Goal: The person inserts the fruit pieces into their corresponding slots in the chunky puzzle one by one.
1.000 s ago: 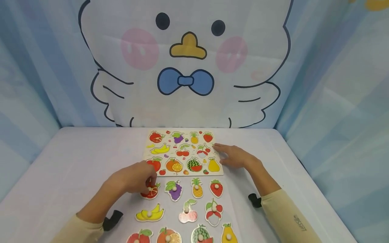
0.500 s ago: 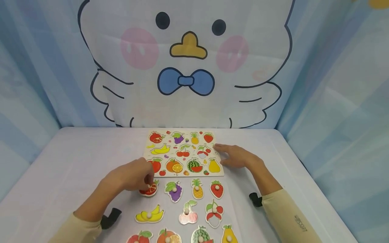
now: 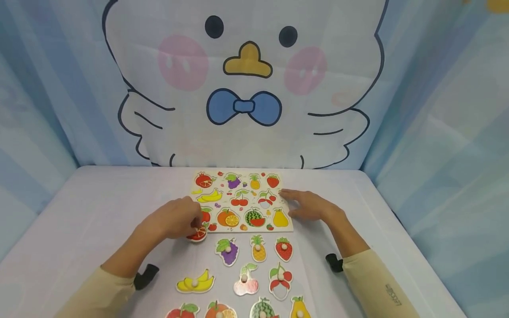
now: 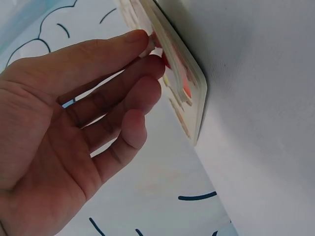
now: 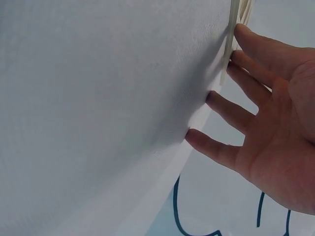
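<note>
My left hand [image 3: 175,217] pinches the knob of a pomegranate puzzle piece [image 3: 197,235] between thumb and fingers. That piece is lifted at the front left corner of the fruit puzzle board [image 3: 242,226], partly hidden by the hand. In the left wrist view, the thumb and index fingertip meet at the knob, close to the board's face. My right hand [image 3: 309,205] lies at the board's right edge with its fingers spread and fairly straight. From the right wrist, its thumb and nearest fingertips [image 5: 240,32] touch the board's edge, and other fingertips rest on the table.
Knobbed fruit pieces lie in rows before the board: grapes [image 3: 228,251], pineapple [image 3: 258,248], strawberry [image 3: 283,250], bananas [image 3: 195,282], cherries [image 3: 246,280] and several more nearer me. A white cloth covers the table [image 3: 99,207]; a printed curtain [image 3: 246,145] stands behind it.
My left hand has raised the pomegranate piece from its place at the row's left end and carried it forward to the board's near corner. The right hand stays at the board's edge.
</note>
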